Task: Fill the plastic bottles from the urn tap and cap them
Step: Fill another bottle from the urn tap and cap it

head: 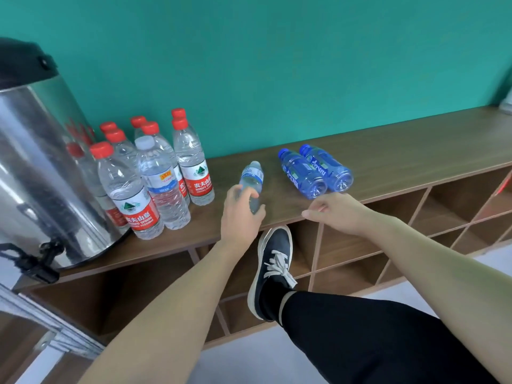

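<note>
My left hand grips the base of a small clear bottle with a blue label, lying tilted on the wooden counter. Over the counter's front edge my right hand hovers with loosely curled fingers and holds nothing. Just beyond it, two blue bottles lie on their sides, caps pointing to the wall. The steel urn stands at the left, its black tap overhanging the edge. Beside it stand several capped clear bottles, most with red caps, one with a white cap.
A teal wall backs the counter. Open wooden cubbies lie under the counter. My raised foot in a dark shoe rests against the cubby fronts. A pale object sits at the far right end.
</note>
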`<state>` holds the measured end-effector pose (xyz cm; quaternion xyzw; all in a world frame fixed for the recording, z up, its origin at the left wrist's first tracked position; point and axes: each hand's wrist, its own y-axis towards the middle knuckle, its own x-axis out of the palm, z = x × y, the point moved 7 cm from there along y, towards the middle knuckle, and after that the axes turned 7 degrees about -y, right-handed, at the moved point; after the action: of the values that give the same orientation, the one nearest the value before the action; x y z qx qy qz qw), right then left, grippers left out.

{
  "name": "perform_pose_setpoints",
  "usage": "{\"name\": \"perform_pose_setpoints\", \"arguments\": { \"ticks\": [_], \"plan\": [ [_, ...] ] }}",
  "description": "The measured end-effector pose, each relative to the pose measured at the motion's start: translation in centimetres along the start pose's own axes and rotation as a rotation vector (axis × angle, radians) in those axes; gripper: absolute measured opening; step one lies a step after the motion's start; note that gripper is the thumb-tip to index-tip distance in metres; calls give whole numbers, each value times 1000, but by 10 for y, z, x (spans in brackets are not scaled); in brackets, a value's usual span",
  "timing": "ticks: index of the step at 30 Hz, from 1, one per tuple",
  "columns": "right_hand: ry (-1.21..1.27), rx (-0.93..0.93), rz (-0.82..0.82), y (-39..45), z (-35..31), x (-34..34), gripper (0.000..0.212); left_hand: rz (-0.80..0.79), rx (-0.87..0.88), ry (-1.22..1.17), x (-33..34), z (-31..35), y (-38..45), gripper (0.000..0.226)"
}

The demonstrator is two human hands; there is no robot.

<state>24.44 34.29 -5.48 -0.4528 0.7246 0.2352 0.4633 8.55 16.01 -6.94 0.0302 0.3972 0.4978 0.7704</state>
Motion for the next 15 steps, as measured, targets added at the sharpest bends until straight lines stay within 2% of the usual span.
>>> {"name": "perform_pose_setpoints", "arguments": {
  "ticks": [4, 10, 13, 15],
  "plan": [
    [-2, -60, -24, -4, -35, 6, 34, 72, -83, -87, -37, -16, -27, 46],
    [71, -140, 10, -8, -113, 25, 40, 220, -36, -264, -110, -21, -97, 51],
    [314, -107, -18, -4, -153, 39, 56, 301, -20, -415, -141, -20, -132, 53],
    [529, -56, -100, -2, -179, 48, 70, 345, -9, -470, -159, -24, -149, 56]
  ]
}}
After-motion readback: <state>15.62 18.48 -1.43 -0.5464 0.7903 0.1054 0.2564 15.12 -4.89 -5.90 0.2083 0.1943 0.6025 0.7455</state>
